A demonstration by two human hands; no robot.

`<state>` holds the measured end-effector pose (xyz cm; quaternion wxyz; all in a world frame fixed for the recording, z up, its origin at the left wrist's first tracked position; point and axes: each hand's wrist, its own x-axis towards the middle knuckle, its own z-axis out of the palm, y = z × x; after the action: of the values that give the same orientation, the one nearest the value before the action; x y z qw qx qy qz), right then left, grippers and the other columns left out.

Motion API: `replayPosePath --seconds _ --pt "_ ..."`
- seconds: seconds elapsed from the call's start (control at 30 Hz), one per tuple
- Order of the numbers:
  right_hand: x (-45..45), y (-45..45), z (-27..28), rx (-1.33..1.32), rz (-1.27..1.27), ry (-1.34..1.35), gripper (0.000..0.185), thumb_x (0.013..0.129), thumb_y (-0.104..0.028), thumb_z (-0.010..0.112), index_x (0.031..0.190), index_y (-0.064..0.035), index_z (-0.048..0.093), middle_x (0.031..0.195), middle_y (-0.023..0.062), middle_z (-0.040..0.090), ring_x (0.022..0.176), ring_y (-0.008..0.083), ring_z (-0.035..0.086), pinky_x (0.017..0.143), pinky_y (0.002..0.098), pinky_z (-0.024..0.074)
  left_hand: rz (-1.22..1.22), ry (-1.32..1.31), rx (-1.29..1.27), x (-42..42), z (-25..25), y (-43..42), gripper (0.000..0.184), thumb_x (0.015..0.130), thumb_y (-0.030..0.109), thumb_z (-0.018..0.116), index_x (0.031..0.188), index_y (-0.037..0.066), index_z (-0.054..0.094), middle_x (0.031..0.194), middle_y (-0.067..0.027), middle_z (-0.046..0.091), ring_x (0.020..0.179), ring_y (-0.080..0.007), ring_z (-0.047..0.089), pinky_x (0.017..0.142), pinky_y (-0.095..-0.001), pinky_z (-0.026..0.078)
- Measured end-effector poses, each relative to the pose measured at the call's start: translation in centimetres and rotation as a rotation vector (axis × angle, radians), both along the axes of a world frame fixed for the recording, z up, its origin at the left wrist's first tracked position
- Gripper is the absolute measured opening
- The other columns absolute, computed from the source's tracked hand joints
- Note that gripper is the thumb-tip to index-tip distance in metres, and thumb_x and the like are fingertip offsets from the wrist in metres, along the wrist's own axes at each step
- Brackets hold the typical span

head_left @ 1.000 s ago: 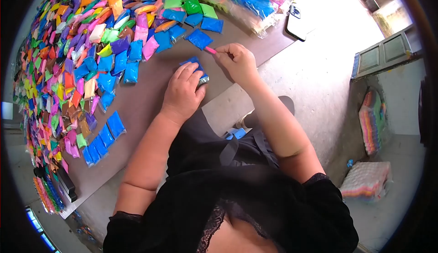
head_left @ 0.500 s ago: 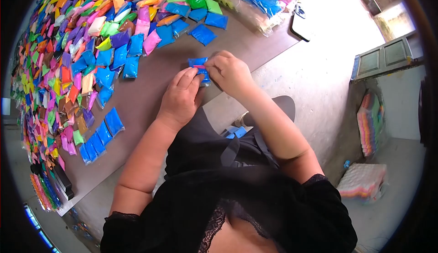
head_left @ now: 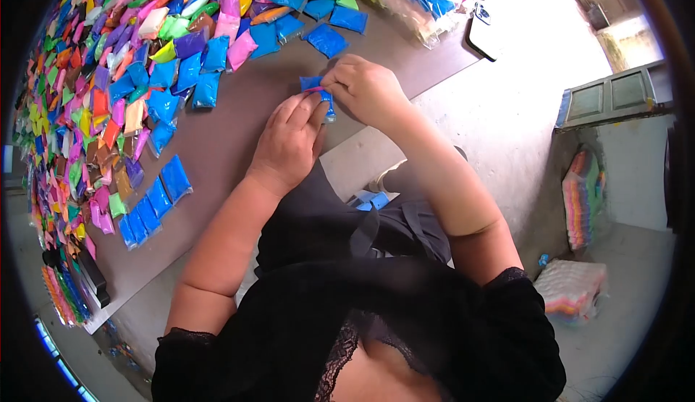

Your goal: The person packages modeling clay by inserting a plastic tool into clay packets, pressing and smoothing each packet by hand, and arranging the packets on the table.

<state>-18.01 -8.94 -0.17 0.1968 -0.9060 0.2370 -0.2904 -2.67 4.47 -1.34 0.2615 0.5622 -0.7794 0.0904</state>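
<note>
A small blue packet [head_left: 329, 106] in clear plastic lies at the table's edge between my hands, with a thin pink strip [head_left: 316, 89] across it. My left hand [head_left: 288, 137] is closed, its fingertips pressing on the packet and covering part of it. Thumb and bent fingers of my right hand [head_left: 368, 92] pinch at the strip and the packet's upper right side. Exactly what the right fingertips grip is partly hidden. To the left, a neat row of several blue packets [head_left: 153, 206] lies on the table.
A large heap of colourful packets [head_left: 108, 105] covers the table's left and far side. Bundled clear bags of packets [head_left: 413, 3] and a phone [head_left: 483, 34] lie at the far right. A dark long object [head_left: 93, 275] sits at the near left corner. Stacked packs [head_left: 572, 290] rest on the floor.
The view has shifted slightly, so the table's things appear higher. My left fingers now cover more of the blue packet and pink strip. Both hands stay at the packet.
</note>
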Motion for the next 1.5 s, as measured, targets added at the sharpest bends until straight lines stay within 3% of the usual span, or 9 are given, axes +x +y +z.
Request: replayPosePath --seconds 0.37,0.43,0.53,0.8,0.97,1.03,1.07,1.23,1.5 --pt "2.3 -2.2 0.8 -0.089 -0.061 0.324 0.014 0.088 -0.024 0.06 0.09 -0.0149 0.071 0.094 0.0055 0.066 0.088 0.0266 0.066 0.07 0.0405 0.0538 -0.014 0.075 -0.008 0.0 0.2 -0.1 0.03 0.084 0.006 0.063 0.114 0.0 0.063 0.12 -0.0129 0.058 0.113 -0.0311 0.055 0.1 -0.0409 0.045" --pt "1.6 -2.6 -0.3 0.079 -0.104 -0.011 0.015 0.088 -0.023 0.063 0.091 -0.0126 0.072 0.095 0.0085 0.067 0.089 0.0298 0.065 0.075 0.0404 0.0528 -0.006 0.072 -0.01 0.2 0.2 -0.2 0.028 0.084 0.005 0.063 0.111 0.0 0.064 0.12 -0.0128 0.059 0.113 -0.0309 0.056 0.1 -0.041 0.045" --pt "-0.1 -1.3 -0.4 0.284 -0.245 -0.144 0.015 0.086 -0.022 0.069 0.092 -0.0089 0.073 0.095 0.0121 0.067 0.089 0.0315 0.065 0.078 0.0397 0.0514 -0.055 0.08 -0.032 1.2 -0.3 -0.2 0.025 0.082 0.003 0.063 0.107 0.001 0.066 0.119 -0.0124 0.059 0.113 -0.0304 0.056 0.101 -0.0418 0.045" --pt "-2.5 -0.5 -1.3 0.412 -0.324 -0.212 0.016 0.083 -0.017 0.073 0.092 -0.0046 0.072 0.092 0.0138 0.067 0.088 0.0301 0.065 0.078 0.0382 0.0507 0.071 0.25 -0.058 -1.4 2.0 -0.6 0.029 0.077 0.001 0.066 0.106 0.001 0.066 0.113 -0.0118 0.061 0.111 -0.0303 0.058 0.097 -0.0415 0.047" --pt "-2.7 -0.3 -0.8 0.43 -0.332 -0.22 0.015 0.083 -0.017 0.073 0.091 -0.0044 0.072 0.091 0.0135 0.068 0.086 0.0302 0.066 0.077 0.0376 0.051 -0.04 0.076 0.022 0.8 1.1 -1.1 0.037 0.077 -0.002 0.064 0.114 0.001 0.063 0.115 -0.013 0.06 0.112 -0.0316 0.057 0.097 -0.041 0.047" --pt "-2.8 -0.2 -0.8 0.429 -0.319 -0.211 0.011 0.085 -0.009 0.071 0.094 -0.0022 0.071 0.087 0.0077 0.066 0.082 0.0176 0.063 0.074 0.0299 0.0492 -0.097 0.054 0.031 1.4 0.9 -1.1 0.039 0.078 -0.003 0.063 0.116 0.001 0.062 0.117 -0.0135 0.06 0.113 -0.0319 0.056 0.098 -0.0412 0.047" --pt "-2.8 0.0 -0.7 0.431 -0.328 -0.214 0.011 0.085 -0.009 0.071 0.094 -0.0022 0.071 0.087 0.0077 0.066 0.082 0.0176 0.063 0.074 0.0299 0.0492 -0.095 0.062 0.04 1.4 1.0 -1.0 0.039 0.078 -0.003 0.062 0.117 0.001 0.062 0.117 -0.0135 0.06 0.114 -0.0322 0.056 0.099 -0.0412 0.047" --pt "-1.8 2.5 -0.7 0.293 -0.148 -0.207 0.012 0.084 -0.011 0.071 0.094 -0.005 0.071 0.09 0.0112 0.065 0.083 0.0262 0.065 0.074 0.0353 0.0516 -0.068 -0.001 0.068 1.1 1.1 -1.1 0.037 0.082 -0.002 0.058 0.119 -0.003 0.062 0.119 -0.0139 0.058 0.114 -0.0321 0.056 0.1 -0.0406 0.047" --pt "-0.6 3.2 0.0 -0.024 -0.248 -0.02 0.007 0.084 -0.013 0.07 0.089 -0.008 0.069 0.087 0.0092 0.063 0.073 0.0302 0.064 0.064 0.0386 0.0532 -0.104 0.045 0.123 1.9 1.4 -1.4 0.035 0.086 0.005 0.057 0.12 -0.002 0.063 0.121 -0.0114 0.058 0.116 -0.0278 0.053 0.101 -0.0388 0.044"
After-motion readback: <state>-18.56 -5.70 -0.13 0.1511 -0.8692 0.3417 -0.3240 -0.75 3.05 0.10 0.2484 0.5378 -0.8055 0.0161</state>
